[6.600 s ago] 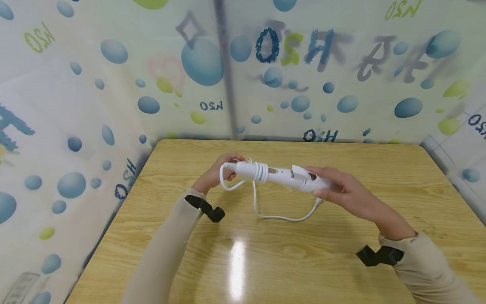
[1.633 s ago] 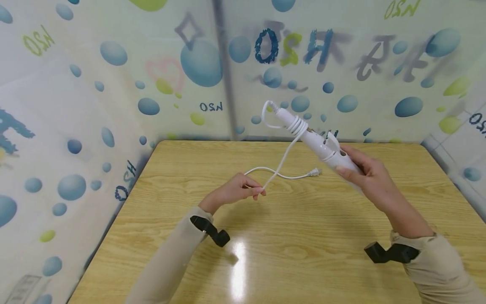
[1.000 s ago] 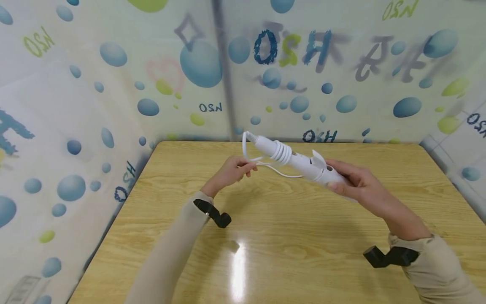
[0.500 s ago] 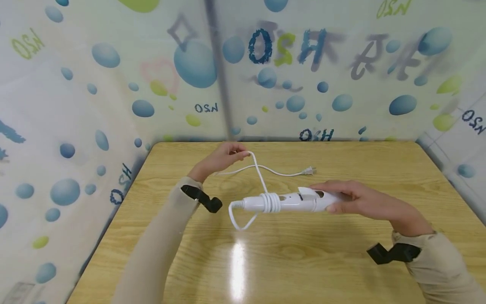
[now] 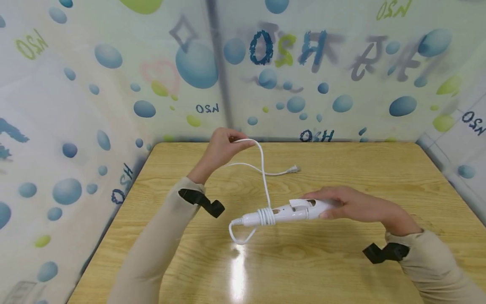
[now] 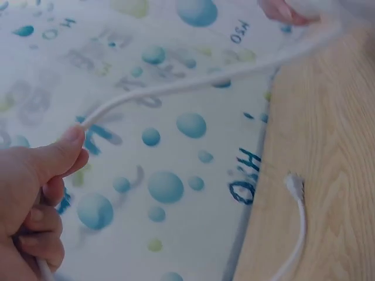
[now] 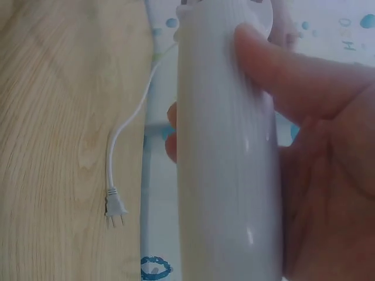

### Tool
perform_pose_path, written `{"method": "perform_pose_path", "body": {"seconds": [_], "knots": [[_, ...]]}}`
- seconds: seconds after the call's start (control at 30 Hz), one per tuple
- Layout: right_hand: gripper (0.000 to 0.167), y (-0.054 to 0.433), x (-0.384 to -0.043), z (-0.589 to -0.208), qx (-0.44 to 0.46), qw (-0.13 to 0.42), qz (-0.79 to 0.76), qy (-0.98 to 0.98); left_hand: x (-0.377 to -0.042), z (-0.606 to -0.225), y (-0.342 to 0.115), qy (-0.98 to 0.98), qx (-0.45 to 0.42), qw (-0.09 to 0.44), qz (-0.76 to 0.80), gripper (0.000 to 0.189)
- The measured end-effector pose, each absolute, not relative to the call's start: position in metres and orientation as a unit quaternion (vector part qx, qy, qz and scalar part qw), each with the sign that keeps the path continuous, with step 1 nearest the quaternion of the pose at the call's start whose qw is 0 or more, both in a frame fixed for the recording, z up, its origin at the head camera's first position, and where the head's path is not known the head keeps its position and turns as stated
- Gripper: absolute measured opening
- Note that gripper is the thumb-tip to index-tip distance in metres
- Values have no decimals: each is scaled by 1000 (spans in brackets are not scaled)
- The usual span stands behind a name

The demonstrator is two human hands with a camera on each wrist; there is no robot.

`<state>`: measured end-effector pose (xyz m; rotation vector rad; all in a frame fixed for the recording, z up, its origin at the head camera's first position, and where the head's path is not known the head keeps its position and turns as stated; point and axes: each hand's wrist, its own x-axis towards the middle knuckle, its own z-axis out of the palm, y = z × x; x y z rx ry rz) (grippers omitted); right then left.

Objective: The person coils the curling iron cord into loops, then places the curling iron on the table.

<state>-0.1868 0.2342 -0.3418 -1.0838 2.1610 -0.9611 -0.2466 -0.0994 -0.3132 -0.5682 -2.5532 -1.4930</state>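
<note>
My right hand (image 5: 360,204) holds a white curling iron (image 5: 288,214) by its thick barrel, level above the table. In the right wrist view, the thumb lies along the near side of the barrel (image 7: 225,140) and fingertips show behind it. Several turns of the white power cord (image 5: 265,181) wrap round the handle near its left end, where a loose loop hangs. My left hand (image 5: 224,147) is raised at the table's far edge, pinching the cord between thumb and fingers. From there the cord arches down to the coils. Its free end lies on the table with the two-prong plug (image 5: 293,169).
The wooden table (image 5: 319,261) extends under both hands, with a bright light reflection near the front. A patterned sheet wall (image 5: 243,76) rises directly behind the table and at both sides. A black camera is strapped to each wrist.
Over the last second the curling iron has come down towards me and levelled out. My left hand has risen away, drawing a longer stretch of cord. The plug has slid slightly left.
</note>
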Motion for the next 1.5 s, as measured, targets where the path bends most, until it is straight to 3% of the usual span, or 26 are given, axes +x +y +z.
{"method": "perform_pose_path", "body": {"seconds": [0.23, 0.8, 1.13, 1.5], "knots": [[52, 233, -188, -342, -382, 233, -293, 845, -227, -295, -90, -826, -250, 41, -503, 14], [51, 232, -193, -350, -275, 152, -254, 915, -173, -271, -77, -849, -277, -22, -449, 12], [55, 227, -202, -346, -202, 89, -259, 940, -152, -283, -67, -830, -279, 11, -484, 10], [54, 221, -202, -336, -156, 4, -365, 918, -144, -313, -57, -802, -266, 53, -532, 11]]}}
